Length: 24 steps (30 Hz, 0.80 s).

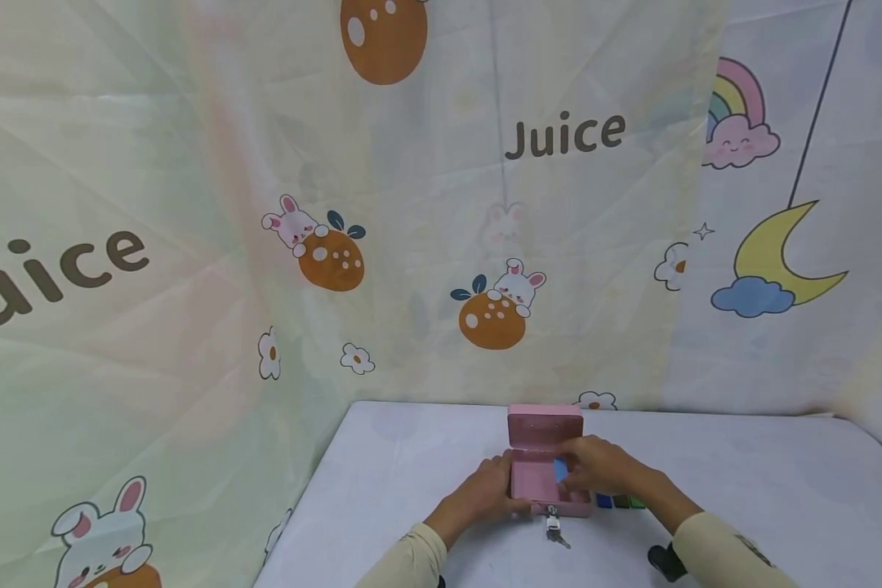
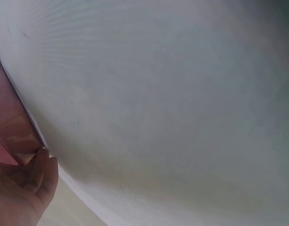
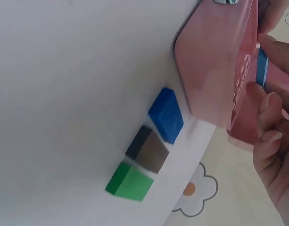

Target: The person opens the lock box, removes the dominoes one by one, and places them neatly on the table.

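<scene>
A pink metal cash box (image 1: pixel 536 478) stands on the table with its lid (image 1: pixel 545 429) raised at the back. My left hand (image 1: pixel 488 488) grips its left side, the thumb near the front corner; in the left wrist view the fingertips (image 2: pixel 43 162) touch a corner. Over the box's right side, my right hand (image 1: pixel 601 464) pinches a light blue block (image 3: pixel 262 68) between thumb and fingers, at the opening. To the right of the box lie a blue block (image 3: pixel 167 117), a dark brownish-grey block (image 3: pixel 151 150) and a green block (image 3: pixel 131 181) in a row.
At the box's front hangs a silver latch (image 1: pixel 552 513) with keys (image 1: pixel 556 535) reaching onto the white tabletop (image 1: pixel 412 457). A black object (image 1: pixel 665 562) is beside the right sleeve (image 1: pixel 728 551). Printed cloth (image 1: pixel 426 327) hangs behind the table.
</scene>
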Motion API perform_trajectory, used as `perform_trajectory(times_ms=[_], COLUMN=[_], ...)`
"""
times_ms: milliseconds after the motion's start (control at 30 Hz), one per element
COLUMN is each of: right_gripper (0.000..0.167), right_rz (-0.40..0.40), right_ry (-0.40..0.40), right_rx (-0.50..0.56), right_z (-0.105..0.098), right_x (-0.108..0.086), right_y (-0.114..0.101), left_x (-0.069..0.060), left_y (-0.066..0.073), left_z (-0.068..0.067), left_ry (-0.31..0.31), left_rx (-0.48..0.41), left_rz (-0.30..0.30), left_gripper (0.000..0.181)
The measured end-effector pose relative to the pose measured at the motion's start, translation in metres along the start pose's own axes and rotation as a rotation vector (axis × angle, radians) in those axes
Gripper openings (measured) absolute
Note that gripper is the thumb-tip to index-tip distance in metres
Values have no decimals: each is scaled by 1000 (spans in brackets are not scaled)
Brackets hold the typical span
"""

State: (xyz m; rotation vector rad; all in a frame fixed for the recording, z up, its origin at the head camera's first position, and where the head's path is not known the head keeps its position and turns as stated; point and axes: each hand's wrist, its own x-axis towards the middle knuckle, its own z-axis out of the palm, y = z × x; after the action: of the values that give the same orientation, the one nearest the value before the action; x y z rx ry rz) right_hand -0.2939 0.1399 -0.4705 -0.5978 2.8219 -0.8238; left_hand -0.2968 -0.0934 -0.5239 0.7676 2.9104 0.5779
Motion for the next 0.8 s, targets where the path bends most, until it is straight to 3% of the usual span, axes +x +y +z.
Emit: perform_trajectory(times_ms=[267,533,800], right_gripper=[47,49,45], right_rz=[-59,-18,25], right_ry=[-17,-23,-10], right_rx=[-18,23,-6], right_z=[-11,-17,-24], right_x=[-9,-13,-19], right_y=[9,23,35], left_x=[0,-2,-2], left_y=[3,4,3], left_z=[-2,-2,0], left_ry=[1,7,15], left_rx=[12,9,12], left_rz=[-19,-7,-4], left_gripper=[84,81,82])
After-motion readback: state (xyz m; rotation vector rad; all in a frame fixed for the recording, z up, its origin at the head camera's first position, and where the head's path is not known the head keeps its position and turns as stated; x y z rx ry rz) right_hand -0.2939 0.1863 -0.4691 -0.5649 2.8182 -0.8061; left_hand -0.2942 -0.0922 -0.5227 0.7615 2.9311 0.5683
